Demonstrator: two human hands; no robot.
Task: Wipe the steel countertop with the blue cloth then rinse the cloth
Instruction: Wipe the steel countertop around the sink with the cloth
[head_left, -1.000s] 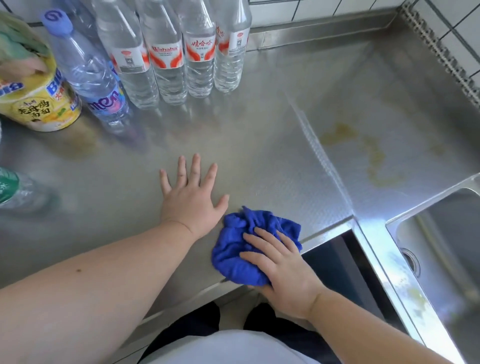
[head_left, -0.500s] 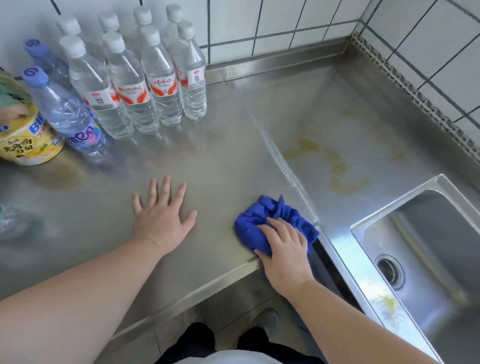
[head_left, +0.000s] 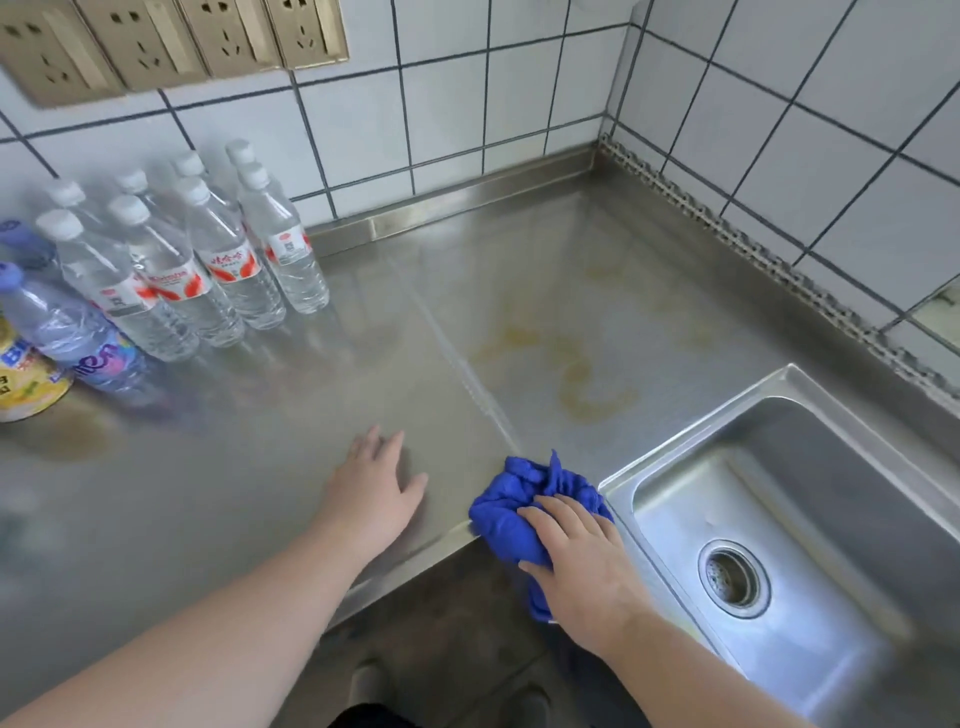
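A crumpled blue cloth (head_left: 524, 499) lies at the front edge of the steel countertop (head_left: 291, 415), just left of the sink; part of it hangs over the edge. My right hand (head_left: 576, 566) presses on the cloth with its fingers curled over it. My left hand (head_left: 371, 488) rests flat on the countertop to the left of the cloth, fingers spread, holding nothing. Yellowish stains (head_left: 582, 374) mark the steel behind the cloth.
Several clear water bottles (head_left: 208, 260) stand at the back left, with a purple-capped bottle (head_left: 62, 332) and a yellow tub (head_left: 26, 379) at the far left. A steel sink (head_left: 831, 545) with a drain (head_left: 732, 577) lies to the right. Tiled walls and sockets (head_left: 156, 41) rise behind.
My right hand has slid the cloth to the right along the front edge, up to the sink's corner. My left hand stays flat on the steel. The view has tilted up.
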